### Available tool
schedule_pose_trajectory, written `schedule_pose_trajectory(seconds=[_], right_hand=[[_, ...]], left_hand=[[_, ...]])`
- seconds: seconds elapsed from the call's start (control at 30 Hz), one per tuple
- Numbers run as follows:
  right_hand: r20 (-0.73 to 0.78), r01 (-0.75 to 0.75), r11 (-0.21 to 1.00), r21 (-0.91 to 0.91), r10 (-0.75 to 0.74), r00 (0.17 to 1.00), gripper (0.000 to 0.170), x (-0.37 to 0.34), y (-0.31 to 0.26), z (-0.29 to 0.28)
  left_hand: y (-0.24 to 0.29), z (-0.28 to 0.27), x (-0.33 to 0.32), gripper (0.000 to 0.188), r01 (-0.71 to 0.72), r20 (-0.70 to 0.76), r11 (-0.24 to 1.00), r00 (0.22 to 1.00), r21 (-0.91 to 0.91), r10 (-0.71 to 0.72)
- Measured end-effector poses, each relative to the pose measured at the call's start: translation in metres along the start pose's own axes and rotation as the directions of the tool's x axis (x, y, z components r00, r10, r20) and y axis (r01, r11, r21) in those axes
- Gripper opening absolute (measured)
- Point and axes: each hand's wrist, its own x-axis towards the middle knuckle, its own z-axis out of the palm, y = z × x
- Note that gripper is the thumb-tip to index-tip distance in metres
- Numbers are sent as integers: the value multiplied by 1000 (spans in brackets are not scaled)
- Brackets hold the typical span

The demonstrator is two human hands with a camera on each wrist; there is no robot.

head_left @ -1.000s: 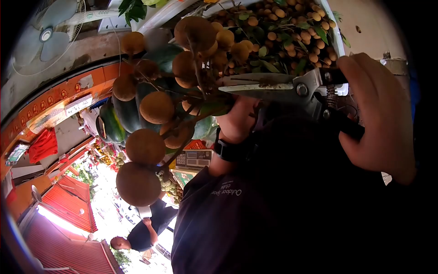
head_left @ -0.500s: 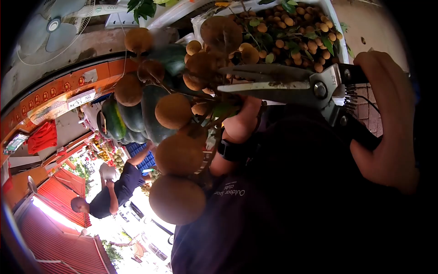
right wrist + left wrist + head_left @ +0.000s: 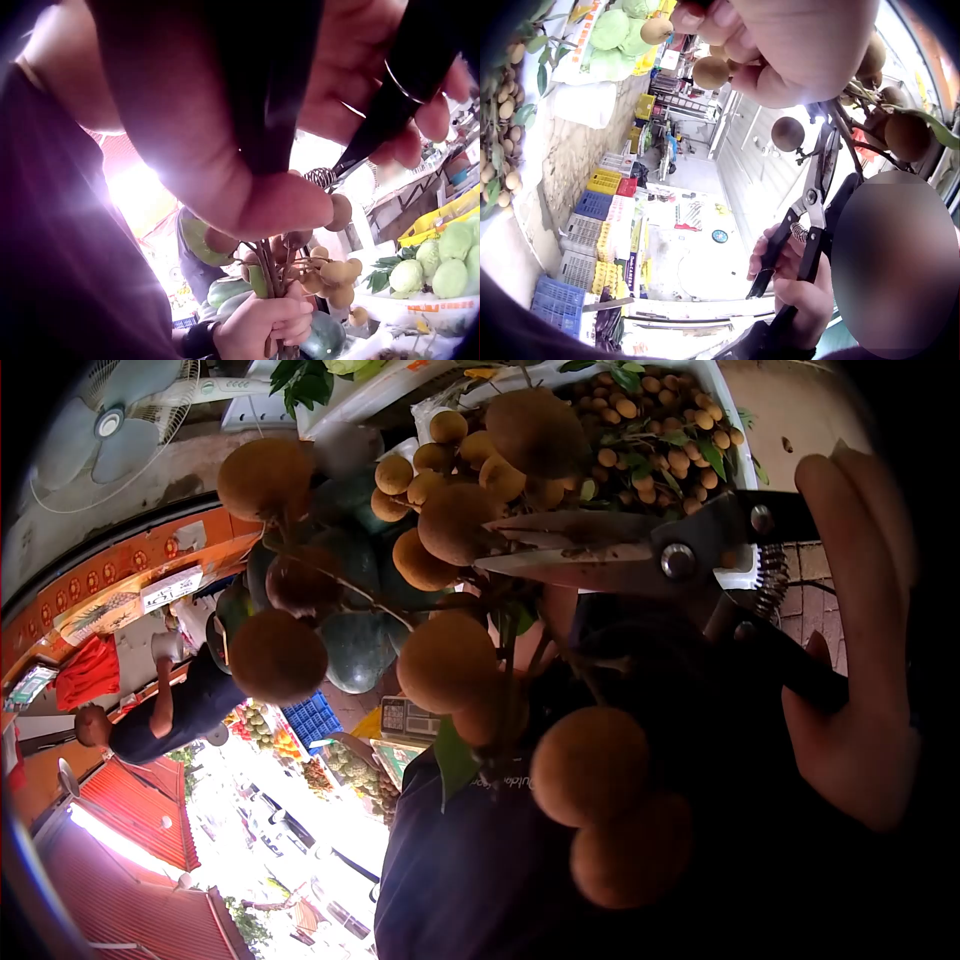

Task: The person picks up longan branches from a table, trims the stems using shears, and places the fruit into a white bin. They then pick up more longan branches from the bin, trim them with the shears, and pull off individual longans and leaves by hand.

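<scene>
My left hand [image 3: 266, 322] grips the thick stems of a longan bunch [image 3: 447, 660], and brown fruit spreads out on thin twigs above the fist. In the head view the fruit hides most of this hand. My right hand [image 3: 860, 630] holds pruning shears [image 3: 678, 560] by their black handles, fingers around one and thumb side on the other. The shears' handles stand apart over the coil spring. Both blades point into the bunch, slightly parted, the tips overlapping twigs and fruit in the head view. In the left wrist view the shears [image 3: 811, 196] reach up beside a bare stem.
A white crate [image 3: 745, 470] full of longans stands behind the shears. Dark watermelons [image 3: 358, 650] lie beyond the bunch. A fan [image 3: 108, 422] is at upper left, and a person [image 3: 165, 710] in dark clothes stands further off. Green cabbages [image 3: 450, 277] fill a white container at right.
The longan bunch has turned, its lowest fruits swinging from the left across to the right. The shears have dipped slightly, still gripped. The person in the background has moved left.
</scene>
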Motion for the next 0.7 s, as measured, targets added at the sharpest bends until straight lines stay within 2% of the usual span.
schedule_pose_trajectory(seconds=[0.27, 0.3, 0.33, 0.37, 0.43, 0.57, 0.63, 0.67, 0.7], right_hand=[[96, -130, 988, 78, 123, 988, 71, -11, 6, -9], [45, 19, 996, -88, -15, 999, 70, -10, 9, -6], [18, 159, 953, -258, -160, 987, 68, -8, 12, -4], [19, 160, 952, -260, -161, 987, 68, -10, 18, -1], [-25, 248, 934, -257, -263, 964, 66, -9, 23, 2], [-79, 203, 928, -313, -239, 968, 67, -15, 28, 12], [-72, 183, 952, -243, -206, 976, 68, -13, 30, 10], [-70, 176, 962, -210, -194, 979, 69, -12, 31, 9], [-66, 168, 970, -174, -182, 981, 70, -11, 31, 7]], left_hand=[[-4, -1, -2, 20, 11, -14, 1000, 1000, 13, -11], [-4, -1, -2, 20, 12, -20, 1000, 1000, 19, -11], [-5, 0, -2, 20, 13, -24, 1000, 1000, 28, -12], [-5, 0, -3, 20, 12, -27, 999, 1000, 36, -11], [-6, 2, -4, 21, 14, -31, 998, 999, 60, -12], [-7, 11, -10, 22, 9, -47, 992, 999, 125, -3], [-10, 14, -5, 23, -13, -55, 978, 998, 210, 25], [8, 5, 9, 16, 56, -37, 998, 998, 24, -55], [12, 6, 11, 16, 56, -49, 998, 997, 28, -54]])
